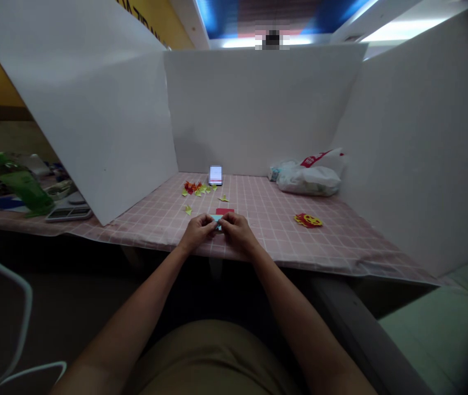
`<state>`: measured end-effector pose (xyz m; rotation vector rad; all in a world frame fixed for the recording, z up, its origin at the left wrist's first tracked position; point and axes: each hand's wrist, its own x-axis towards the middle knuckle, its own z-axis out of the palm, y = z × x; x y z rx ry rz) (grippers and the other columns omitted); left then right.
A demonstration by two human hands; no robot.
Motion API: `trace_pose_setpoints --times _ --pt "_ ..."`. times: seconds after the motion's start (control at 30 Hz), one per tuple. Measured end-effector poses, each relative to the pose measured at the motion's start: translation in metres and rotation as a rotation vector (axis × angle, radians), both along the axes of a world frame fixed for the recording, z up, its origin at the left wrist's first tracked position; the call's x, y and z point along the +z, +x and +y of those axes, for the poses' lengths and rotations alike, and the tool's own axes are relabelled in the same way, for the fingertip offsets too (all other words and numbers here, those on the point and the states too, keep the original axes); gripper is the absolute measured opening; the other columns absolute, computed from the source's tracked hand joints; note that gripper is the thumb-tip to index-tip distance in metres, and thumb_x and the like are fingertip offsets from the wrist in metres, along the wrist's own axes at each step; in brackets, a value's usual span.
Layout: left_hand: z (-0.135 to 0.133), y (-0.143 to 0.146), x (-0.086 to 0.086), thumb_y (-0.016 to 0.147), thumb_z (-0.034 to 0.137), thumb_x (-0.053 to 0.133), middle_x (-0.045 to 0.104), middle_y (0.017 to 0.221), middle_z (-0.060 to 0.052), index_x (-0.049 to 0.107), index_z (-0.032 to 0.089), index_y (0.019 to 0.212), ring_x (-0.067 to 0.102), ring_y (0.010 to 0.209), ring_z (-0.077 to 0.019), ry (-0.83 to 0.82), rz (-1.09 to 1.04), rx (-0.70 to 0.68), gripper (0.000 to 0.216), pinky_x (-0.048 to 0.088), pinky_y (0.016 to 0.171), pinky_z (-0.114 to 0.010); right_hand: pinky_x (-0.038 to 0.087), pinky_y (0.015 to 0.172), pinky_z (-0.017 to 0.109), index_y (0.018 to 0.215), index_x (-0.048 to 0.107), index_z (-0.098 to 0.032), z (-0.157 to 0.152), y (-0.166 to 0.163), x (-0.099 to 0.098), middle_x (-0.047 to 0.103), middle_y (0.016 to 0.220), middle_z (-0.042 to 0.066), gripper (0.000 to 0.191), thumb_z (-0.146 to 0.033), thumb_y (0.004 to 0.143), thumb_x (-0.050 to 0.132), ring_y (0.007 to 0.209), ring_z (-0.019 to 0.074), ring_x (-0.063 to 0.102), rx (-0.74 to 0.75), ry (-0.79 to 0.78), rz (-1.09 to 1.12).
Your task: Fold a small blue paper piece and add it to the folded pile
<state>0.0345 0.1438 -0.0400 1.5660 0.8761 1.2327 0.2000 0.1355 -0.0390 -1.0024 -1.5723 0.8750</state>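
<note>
Close to the table's front edge, my left hand (199, 229) and my right hand (235, 227) meet around a small light blue piece of paper (217, 218). Both hands are closed, with the thumbs and fingers pinching the paper from either side. Much of the paper is hidden by the fingers. Just behind it lies a flat red piece (224, 211), perhaps paper. Further back to the left are several yellow-green folded paper pieces (188, 209) and a cluster of red and orange folded pieces (191, 187).
A lit phone (215, 175) stands upright at the back. Red and yellow cut-out shapes (308, 220) lie to the right, before a white plastic bag (310, 180). White panels (258, 109) wall the checked table (266, 241). Outside the left panel are a scale (69, 212) and green bottle (23, 186).
</note>
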Motion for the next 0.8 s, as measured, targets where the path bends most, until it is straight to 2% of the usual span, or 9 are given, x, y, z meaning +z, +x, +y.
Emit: trace_pose_setpoints --times 0.3,0.53,0.8 --pt "0.0027 -0.0004 -0.0017 0.069 0.040 0.077 0.067 0.081 -0.001 0.061 0.016 0.087 0.065 0.069 -0.0135 -0.011 -0.075 0.025 0.034 0.054 0.063 -0.026 0.038 0.054 0.025 0.070 0.058 -0.018 0.0025 0.0005 -0.0017 0.057 0.062 -0.001 0.019 -0.035 0.079 0.060 0.058 0.0136 0.049 -0.031 0.029 -0.001" --pt "0.0024 -0.0013 -0.0011 0.079 0.045 0.069 0.066 0.071 -0.001 0.067 0.014 0.083 0.063 0.060 -0.0126 0.008 -0.041 0.029 0.031 0.053 0.061 -0.025 0.037 0.052 0.025 0.070 0.057 -0.019 0.0032 0.0010 -0.0015 0.055 0.056 -0.002 0.022 -0.037 0.082 0.059 0.055 0.0142 0.050 -0.047 0.028 -0.010" --pt "-0.0001 -0.0015 0.0010 0.076 0.043 0.071 0.065 0.065 -0.001 0.066 0.015 0.073 0.058 0.053 -0.0110 0.012 0.019 0.013 0.029 0.049 0.054 -0.024 0.037 0.050 0.025 0.070 0.056 -0.019 0.0007 -0.0005 0.0004 0.055 0.056 -0.002 0.021 -0.038 0.081 0.057 0.051 0.0131 0.048 -0.033 0.018 -0.009"
